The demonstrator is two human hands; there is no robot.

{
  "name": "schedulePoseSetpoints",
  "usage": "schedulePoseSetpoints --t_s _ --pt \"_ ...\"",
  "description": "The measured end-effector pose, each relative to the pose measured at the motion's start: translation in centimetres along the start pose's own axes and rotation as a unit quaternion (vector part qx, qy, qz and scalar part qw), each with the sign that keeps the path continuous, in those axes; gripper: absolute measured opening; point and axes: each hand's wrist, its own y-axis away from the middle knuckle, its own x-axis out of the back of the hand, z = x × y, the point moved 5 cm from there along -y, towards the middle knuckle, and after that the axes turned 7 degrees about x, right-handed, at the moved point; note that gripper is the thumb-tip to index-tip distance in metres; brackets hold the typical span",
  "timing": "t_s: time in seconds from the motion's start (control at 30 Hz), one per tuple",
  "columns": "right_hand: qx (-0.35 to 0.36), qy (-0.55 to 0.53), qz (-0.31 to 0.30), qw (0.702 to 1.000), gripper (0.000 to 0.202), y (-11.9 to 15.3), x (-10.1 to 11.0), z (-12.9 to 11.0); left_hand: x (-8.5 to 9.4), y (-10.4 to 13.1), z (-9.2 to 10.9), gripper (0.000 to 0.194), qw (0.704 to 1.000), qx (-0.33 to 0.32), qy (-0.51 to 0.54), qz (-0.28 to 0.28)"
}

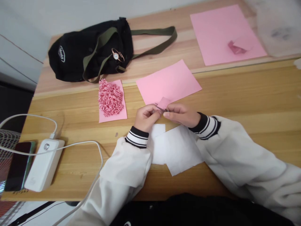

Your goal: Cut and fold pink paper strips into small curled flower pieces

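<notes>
Both hands meet above the middle of the table. My left hand (147, 116) is closed, thumb against fingers, at the left end of a small pink piece of paper (164, 102). From the other side my right hand (182, 114) pinches the same piece near its lower edge. A thin dark strip or edge shows between the fingertips; I cannot tell what it is. Just beyond the hands lies a pink paper sheet (170, 81). White paper sheets (181, 147) lie below, partly under my sleeves.
Left of the hands, a pile of small pink curled pieces (111, 99) sits on a pink card (113, 118). A black bag (72, 53) with a watch (116, 56) lies behind. Larger pink sheet (211, 31) at back right. White power bank (44, 164), cable and phone (17, 166) at left.
</notes>
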Motion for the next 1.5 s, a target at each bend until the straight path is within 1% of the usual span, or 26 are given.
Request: schedulePoseSetpoints --t_s 0.23,0.43,0.6,0.87,1.1,1.33,1.5 --pt "0.012 -0.008 0.0 1.0 0.048 0.05 0.0 -0.11 0.01 0.0 -0.11 0.016 1.0 0.013 0.002 0.003" --pt "0.006 0.004 0.003 1.0 0.046 0.07 0.09 0.13 0.0 0.01 -0.17 0.016 1.0 0.025 0.012 0.009" --pt "0.021 -0.002 -0.002 1.0 0.043 0.05 0.1 -0.01 0.02 0.0 -0.3 0.016 0.999 0.029 0.014 0.009" --pt "0.004 0.011 0.006 1.0 0.04 0.21 0.28 0.4 -0.01 0.03 -0.33 0.016 0.999 0.032 0.023 0.012" --pt "-0.004 -0.005 0.001 1.0 0.038 0.18 0.1 0.4 0.02 0.03 -0.27 0.016 0.999 0.036 0.015 0.011" --pt "-0.024 0.011 0.006 1.0 0.042 0.31 0.26 0.76 -0.04 0.1 -0.05 0.021 0.999 0.041 0.021 -0.004" --pt "-0.018 0.017 0.014 1.0 0.044 0.38 0.4 0.83 0.06 0.13 -0.05 0.018 0.999 0.031 0.023 0.002"
